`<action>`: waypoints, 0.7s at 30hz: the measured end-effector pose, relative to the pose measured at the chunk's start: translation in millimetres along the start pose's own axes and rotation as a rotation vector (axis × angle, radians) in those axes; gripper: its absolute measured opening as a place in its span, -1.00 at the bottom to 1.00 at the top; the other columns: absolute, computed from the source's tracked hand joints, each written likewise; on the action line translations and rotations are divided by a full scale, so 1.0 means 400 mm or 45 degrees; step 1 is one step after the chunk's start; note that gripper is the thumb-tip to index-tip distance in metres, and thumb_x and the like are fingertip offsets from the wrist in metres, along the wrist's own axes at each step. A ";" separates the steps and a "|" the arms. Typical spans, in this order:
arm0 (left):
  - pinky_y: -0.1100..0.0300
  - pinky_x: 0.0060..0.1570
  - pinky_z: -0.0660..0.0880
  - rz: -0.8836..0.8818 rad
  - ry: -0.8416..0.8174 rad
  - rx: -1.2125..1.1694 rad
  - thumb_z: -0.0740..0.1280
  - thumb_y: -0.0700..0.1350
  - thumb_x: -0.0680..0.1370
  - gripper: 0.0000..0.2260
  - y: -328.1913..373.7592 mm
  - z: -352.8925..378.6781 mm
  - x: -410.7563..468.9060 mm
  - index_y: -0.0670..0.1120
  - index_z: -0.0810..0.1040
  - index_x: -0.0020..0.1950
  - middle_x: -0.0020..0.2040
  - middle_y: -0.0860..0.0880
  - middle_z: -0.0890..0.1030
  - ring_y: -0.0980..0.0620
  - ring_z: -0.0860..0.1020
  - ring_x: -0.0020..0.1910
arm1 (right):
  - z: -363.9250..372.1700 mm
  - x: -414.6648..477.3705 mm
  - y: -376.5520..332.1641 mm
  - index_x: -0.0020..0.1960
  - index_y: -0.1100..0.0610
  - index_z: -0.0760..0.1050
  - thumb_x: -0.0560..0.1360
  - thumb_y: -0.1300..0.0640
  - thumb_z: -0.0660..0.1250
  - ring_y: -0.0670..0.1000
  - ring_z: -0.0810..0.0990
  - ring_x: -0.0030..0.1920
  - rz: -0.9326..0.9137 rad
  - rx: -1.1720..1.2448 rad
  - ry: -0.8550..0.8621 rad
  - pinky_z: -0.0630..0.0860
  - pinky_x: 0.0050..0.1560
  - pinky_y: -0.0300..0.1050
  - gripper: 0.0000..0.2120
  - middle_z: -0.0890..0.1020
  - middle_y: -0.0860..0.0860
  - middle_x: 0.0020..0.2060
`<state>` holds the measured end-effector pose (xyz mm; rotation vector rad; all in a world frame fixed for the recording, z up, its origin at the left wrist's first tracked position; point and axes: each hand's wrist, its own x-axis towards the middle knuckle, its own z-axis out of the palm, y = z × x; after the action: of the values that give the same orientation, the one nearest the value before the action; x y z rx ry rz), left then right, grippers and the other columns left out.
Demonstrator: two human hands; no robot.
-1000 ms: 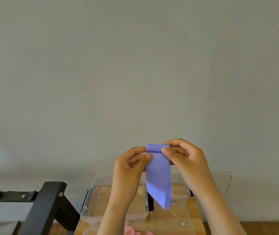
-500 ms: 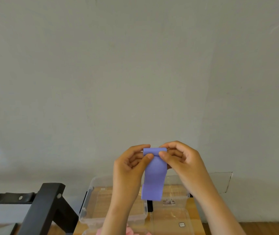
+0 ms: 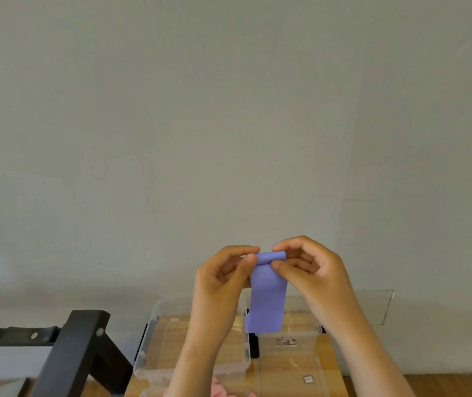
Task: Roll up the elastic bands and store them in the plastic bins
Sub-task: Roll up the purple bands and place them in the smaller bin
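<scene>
A purple elastic band (image 3: 267, 299) hangs in front of me, its top end rolled into a small tube. My left hand (image 3: 224, 277) pinches the roll's left end with thumb and fingers. My right hand (image 3: 309, 270) pinches the right end the same way. The loose tail drops down over the clear plastic bins (image 3: 154, 351) on the wooden table below. A second clear bin (image 3: 315, 336) stands to the right, behind the tail. A bit of pink band (image 3: 217, 391) shows at the bottom edge.
A black metal frame (image 3: 77, 351) stands at the lower left beside the table. A plain grey wall fills the background. A flat clear lid (image 3: 292, 373) lies in front of the right bin. A wooden floor strip shows at the lower right.
The roll at the top has grown and the hanging tail has become shorter. Both hands have stayed near the same height, turning the band.
</scene>
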<state>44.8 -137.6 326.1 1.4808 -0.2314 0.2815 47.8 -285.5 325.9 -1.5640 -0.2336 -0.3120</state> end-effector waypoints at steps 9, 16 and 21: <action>0.34 -0.14 0.52 0.040 -0.005 0.154 0.37 -0.42 0.47 -0.76 -0.008 -0.013 0.004 -0.08 0.67 -0.13 -0.18 -0.01 0.70 0.08 0.66 -0.14 | 0.001 0.007 0.008 -0.01 0.12 0.58 0.47 0.30 0.42 -0.12 0.68 -0.16 0.163 0.010 -0.050 0.54 -0.17 -0.34 -0.85 0.70 -0.05 -0.21; 0.32 -0.13 0.53 -0.094 0.014 0.145 0.43 -0.35 0.46 -0.59 -0.006 -0.004 -0.002 0.06 0.51 0.18 -0.10 -0.04 0.69 0.07 0.66 -0.15 | 0.003 0.007 0.010 -0.09 0.11 0.58 0.46 0.34 0.42 -0.08 0.67 -0.17 0.101 -0.004 0.020 0.56 -0.14 -0.32 -0.85 0.69 -0.07 -0.20; 0.34 -0.20 0.53 -0.040 0.243 0.124 0.43 -0.33 0.47 -0.75 -0.012 0.013 -0.010 -0.02 0.54 0.01 -0.26 -0.03 0.67 0.08 0.65 -0.24 | 0.006 0.010 0.015 -0.08 0.07 0.60 0.46 0.26 0.43 -0.03 0.68 -0.19 0.085 0.005 0.105 0.58 -0.16 -0.25 -0.89 0.70 0.01 -0.22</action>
<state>42.5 -143.2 320.6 1.5417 -0.0413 0.4111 53.7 -283.4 321.8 -1.5483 -0.1174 -0.3233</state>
